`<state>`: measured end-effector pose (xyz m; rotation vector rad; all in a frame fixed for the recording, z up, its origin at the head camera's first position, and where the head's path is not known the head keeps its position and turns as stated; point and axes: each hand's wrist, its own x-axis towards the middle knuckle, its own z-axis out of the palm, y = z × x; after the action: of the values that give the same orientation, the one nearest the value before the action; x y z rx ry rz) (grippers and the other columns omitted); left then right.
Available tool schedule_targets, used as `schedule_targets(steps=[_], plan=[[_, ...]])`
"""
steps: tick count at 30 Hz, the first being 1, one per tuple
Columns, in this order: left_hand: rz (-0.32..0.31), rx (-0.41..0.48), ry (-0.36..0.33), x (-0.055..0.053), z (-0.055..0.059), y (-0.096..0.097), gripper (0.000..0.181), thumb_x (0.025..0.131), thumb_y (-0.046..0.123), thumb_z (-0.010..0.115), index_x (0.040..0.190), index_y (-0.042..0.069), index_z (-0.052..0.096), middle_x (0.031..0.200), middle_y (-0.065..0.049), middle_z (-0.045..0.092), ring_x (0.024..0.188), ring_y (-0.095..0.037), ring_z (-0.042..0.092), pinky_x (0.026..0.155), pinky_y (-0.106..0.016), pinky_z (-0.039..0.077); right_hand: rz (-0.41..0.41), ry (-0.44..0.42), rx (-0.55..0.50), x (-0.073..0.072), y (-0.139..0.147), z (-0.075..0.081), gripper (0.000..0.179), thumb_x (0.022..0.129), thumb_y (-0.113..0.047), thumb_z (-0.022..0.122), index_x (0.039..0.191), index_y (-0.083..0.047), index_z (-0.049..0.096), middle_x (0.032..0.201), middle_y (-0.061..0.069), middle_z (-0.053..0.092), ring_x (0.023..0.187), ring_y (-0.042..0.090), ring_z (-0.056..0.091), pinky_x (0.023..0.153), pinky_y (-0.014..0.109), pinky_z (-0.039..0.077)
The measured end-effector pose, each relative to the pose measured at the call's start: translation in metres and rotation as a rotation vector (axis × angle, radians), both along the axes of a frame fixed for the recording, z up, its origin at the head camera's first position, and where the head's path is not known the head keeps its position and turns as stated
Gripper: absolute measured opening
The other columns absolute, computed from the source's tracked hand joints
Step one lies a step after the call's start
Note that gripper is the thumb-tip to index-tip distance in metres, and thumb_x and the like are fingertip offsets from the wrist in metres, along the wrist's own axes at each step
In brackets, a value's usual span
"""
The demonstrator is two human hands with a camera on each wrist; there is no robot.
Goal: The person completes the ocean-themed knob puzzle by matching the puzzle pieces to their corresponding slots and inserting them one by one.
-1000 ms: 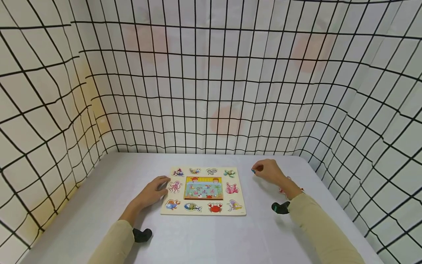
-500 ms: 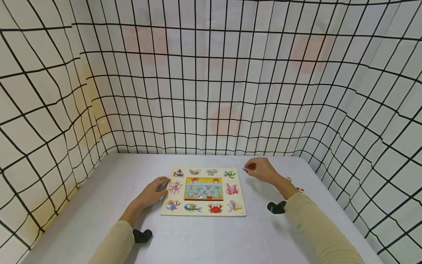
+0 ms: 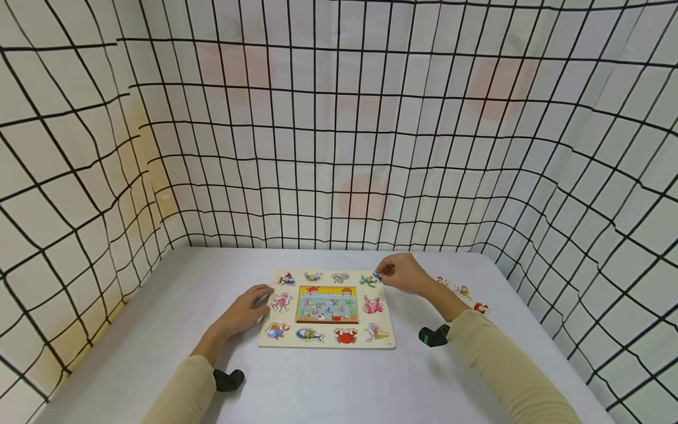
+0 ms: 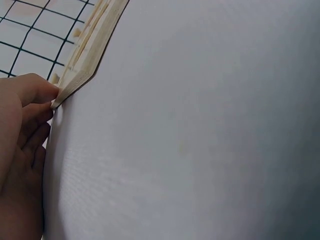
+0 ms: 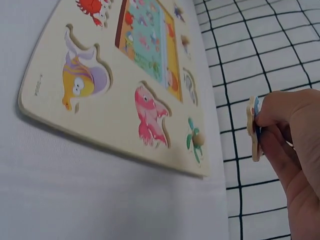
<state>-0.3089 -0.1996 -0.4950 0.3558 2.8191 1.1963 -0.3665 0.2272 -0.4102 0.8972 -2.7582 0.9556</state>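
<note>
We saw the right hand (image 3: 401,274) at the far right corner of the puzzle board (image 3: 328,330), pinching a blue-faced wooden piece (image 5: 252,129) between thumb and fingers. In the right wrist view we saw that piece edge-on, raised clear of the board. In the head view it appeared just right of the green turtle (image 3: 368,280), which carried a knob in the wrist view.

We found the left hand (image 3: 246,308) at the board's left edge, its fingers loosely extended and touching the wood near the pink octopus (image 3: 282,302). The board lay flat on the white worktop (image 3: 328,388), with sea creatures around a central tank picture (image 3: 326,305). We noted a pink fish (image 3: 373,304) on the board's right side and a red crab (image 3: 346,335) along its near side.

Right of the board, beyond the right forearm, we saw a red-and-white piece (image 3: 481,308) and two other loose pieces (image 3: 463,292). Black mesh (image 3: 333,129) stood along the far side.
</note>
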Motion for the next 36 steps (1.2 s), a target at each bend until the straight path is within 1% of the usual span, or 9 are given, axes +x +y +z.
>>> schedule_targets(steps=[6, 13, 17, 22, 26, 30, 36], plan=[[-0.003, 0.004, 0.004, 0.001, 0.0, 0.003, 0.052, 0.1, 0.012, 0.061, 0.15, 0.0, 0.051, 0.158, -0.022, 0.041, 0.149, -0.047, 0.027, 0.121, -0.063, 0.019, 0.043, 0.01, 0.035, 0.005, -0.016, 0.001, 0.007, 0.089, -0.002, 0.075, 0.094, -0.006, 0.078, 0.089, -0.004, 0.072, 0.08, 0.011, 0.065, 0.076, 0.028, 0.06], [0.001, 0.005, -0.02, 0.003, 0.0, 0.002, 0.053, 0.101, 0.013, 0.061, 0.151, 0.0, 0.05, 0.159, -0.021, 0.04, 0.15, -0.046, 0.026, 0.121, -0.062, 0.018, 0.135, 0.019, 0.102, 0.008, -0.041, 0.0, 0.005, 0.09, -0.004, 0.075, 0.093, -0.006, 0.078, 0.088, -0.004, 0.072, 0.078, 0.007, 0.064, 0.073, 0.022, 0.058], [0.007, 0.002, -0.018, 0.001, 0.0, 0.002, 0.053, 0.101, 0.013, 0.062, 0.151, 0.001, 0.05, 0.159, -0.02, 0.04, 0.15, -0.046, 0.026, 0.121, -0.062, 0.018, 0.197, 0.036, 0.107, 0.008, -0.057, -0.002, 0.004, 0.091, -0.007, 0.075, 0.092, -0.007, 0.079, 0.09, -0.001, 0.073, 0.078, 0.005, 0.065, 0.073, 0.021, 0.058], [0.014, 0.0, -0.023, 0.0, 0.001, 0.001, 0.053, 0.101, 0.013, 0.061, 0.151, 0.001, 0.049, 0.159, -0.02, 0.039, 0.15, -0.046, 0.025, 0.121, -0.062, 0.018, 0.271, 0.037, 0.086, 0.01, -0.074, -0.004, 0.008, 0.09, -0.001, 0.072, 0.091, -0.006, 0.078, 0.094, 0.004, 0.075, 0.08, 0.006, 0.067, 0.073, 0.021, 0.058], [0.011, 0.003, -0.023, 0.0, 0.002, 0.001, 0.053, 0.101, 0.013, 0.061, 0.151, 0.0, 0.049, 0.159, -0.021, 0.04, 0.151, -0.046, 0.025, 0.122, -0.062, 0.018, 0.28, 0.03, 0.081, 0.013, -0.085, -0.005, 0.008, 0.089, 0.001, 0.072, 0.092, -0.003, 0.078, 0.094, 0.006, 0.075, 0.079, 0.006, 0.067, 0.072, 0.02, 0.058], [0.013, 0.001, -0.022, 0.0, 0.002, 0.0, 0.053, 0.101, 0.013, 0.061, 0.151, 0.001, 0.049, 0.159, -0.021, 0.039, 0.15, -0.046, 0.025, 0.121, -0.063, 0.018, 0.29, 0.029, 0.103, 0.017, -0.097, -0.007, 0.007, 0.089, 0.0, 0.073, 0.091, -0.004, 0.078, 0.093, 0.004, 0.075, 0.078, 0.006, 0.065, 0.072, 0.02, 0.057], [0.012, 0.014, -0.025, -0.001, 0.001, 0.001, 0.053, 0.101, 0.013, 0.061, 0.151, 0.001, 0.05, 0.159, -0.021, 0.039, 0.15, -0.046, 0.024, 0.121, -0.063, 0.017, 0.354, 0.05, 0.163, 0.023, -0.114, -0.013, 0.009, 0.091, -0.002, 0.072, 0.095, -0.006, 0.079, 0.093, 0.003, 0.073, 0.078, 0.006, 0.062, 0.072, 0.019, 0.055]])
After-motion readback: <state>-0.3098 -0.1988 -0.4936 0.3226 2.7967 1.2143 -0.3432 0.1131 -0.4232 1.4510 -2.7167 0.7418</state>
